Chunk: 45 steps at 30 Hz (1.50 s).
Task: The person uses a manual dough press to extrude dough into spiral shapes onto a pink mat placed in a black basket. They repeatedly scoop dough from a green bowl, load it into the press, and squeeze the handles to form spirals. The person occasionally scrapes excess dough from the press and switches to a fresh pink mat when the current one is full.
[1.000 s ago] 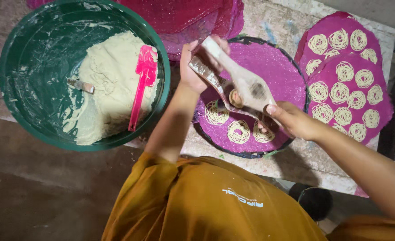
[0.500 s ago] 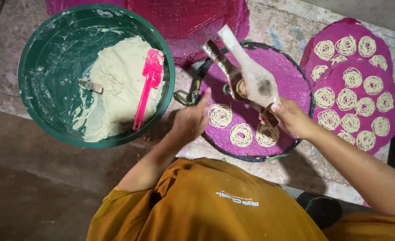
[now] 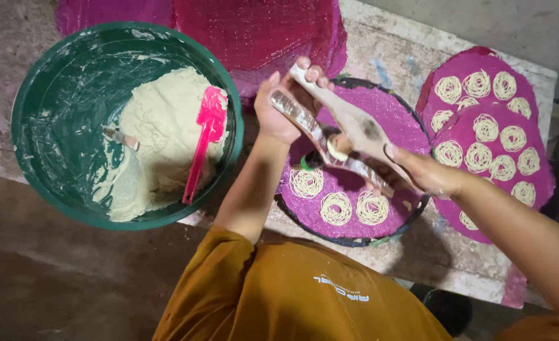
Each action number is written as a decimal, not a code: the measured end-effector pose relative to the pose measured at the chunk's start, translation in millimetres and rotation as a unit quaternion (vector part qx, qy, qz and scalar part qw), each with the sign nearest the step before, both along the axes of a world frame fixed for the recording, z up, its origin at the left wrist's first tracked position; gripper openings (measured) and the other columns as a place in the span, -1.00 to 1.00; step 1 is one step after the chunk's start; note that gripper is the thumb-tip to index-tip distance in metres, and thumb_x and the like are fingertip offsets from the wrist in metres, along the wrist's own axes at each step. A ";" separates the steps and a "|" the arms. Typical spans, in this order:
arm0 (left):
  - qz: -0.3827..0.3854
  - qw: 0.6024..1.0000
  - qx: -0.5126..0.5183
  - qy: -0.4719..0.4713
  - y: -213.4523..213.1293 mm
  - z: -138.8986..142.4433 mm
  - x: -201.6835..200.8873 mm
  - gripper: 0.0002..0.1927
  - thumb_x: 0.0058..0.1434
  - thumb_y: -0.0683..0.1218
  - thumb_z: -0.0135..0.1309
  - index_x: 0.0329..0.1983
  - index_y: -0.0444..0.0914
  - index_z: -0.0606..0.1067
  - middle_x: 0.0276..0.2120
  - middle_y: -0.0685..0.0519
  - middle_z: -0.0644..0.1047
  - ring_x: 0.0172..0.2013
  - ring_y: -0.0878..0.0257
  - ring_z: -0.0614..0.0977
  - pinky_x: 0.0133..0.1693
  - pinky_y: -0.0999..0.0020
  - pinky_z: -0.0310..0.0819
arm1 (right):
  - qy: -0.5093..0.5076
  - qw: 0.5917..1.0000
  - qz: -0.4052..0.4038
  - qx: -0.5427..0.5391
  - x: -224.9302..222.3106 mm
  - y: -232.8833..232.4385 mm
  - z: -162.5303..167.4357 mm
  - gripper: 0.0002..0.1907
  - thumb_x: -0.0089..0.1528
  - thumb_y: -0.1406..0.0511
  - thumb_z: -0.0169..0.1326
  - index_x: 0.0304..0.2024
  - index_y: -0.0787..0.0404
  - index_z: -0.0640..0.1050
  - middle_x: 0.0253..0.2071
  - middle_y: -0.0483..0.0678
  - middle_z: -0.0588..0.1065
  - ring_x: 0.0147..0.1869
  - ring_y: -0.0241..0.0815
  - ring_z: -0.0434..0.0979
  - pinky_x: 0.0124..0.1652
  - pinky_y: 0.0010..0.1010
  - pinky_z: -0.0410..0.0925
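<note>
Both hands grip the wooden press (image 3: 349,136): left hand (image 3: 279,104) closed on its far end, right hand (image 3: 421,173) closed on its near end.

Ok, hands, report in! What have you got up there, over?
Left hand and right hand both grip the wooden press. Press over purple mat, three noodle coils laid. Nothing blocking.

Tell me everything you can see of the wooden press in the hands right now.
The wooden press is a pale, worn two-handled tool, its long arms dusted with dough. It slants over the round purple mat, above three noodle coils. The left hand grips its upper ends, the right hand its lower ends. A small barrel sits at the middle, dough showing there.
</note>
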<state>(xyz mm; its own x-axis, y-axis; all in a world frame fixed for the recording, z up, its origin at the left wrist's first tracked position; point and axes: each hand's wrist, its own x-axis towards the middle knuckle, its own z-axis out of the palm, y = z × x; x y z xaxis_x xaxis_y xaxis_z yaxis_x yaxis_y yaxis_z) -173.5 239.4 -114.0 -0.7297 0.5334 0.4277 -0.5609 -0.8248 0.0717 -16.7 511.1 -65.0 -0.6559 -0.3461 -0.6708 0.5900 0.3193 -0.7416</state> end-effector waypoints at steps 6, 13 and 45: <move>0.052 0.998 0.028 -0.004 6.1 -33.6 -46.9 -0.73 0.31 0.11 -0.04 -0.10 -0.14 0.39 -0.26 0.06 0.46 -0.15 0.17 0.50 0.07 0.21 0.38 | 0.109 0.968 0.067 0.215 -36.3 -33.8 9.9 -0.13 0.30 -0.25 -0.50 -0.14 0.26 0.59 -0.33 0.05 0.62 -0.32 -0.08 0.57 -0.24 -0.17 0.47; 0.065 0.996 0.025 -0.056 17.1 -48.2 -30.8 -0.72 0.25 0.12 -0.13 -0.16 -0.14 0.38 -0.33 0.10 0.43 -0.17 0.18 0.48 0.05 0.21 0.38 | 0.107 0.966 0.080 0.222 -37.2 -28.8 19.0 -0.15 0.28 -0.27 -0.44 -0.27 0.26 0.59 -0.45 0.02 0.61 -0.36 -0.14 0.64 -0.24 -0.31 0.54; 0.128 0.669 -0.716 0.156 -12.7 -56.8 -1.9 -0.37 0.55 0.26 -0.38 0.54 -0.14 0.14 -0.13 -0.01 0.64 -0.20 0.16 0.67 -0.15 0.22 0.52 | 0.284 0.948 -0.084 0.119 -42.1 -27.9 -20.1 -0.38 0.39 -0.10 -0.18 0.04 0.30 0.51 -0.40 -0.03 0.53 -0.35 -0.21 0.56 -0.30 -0.35 0.44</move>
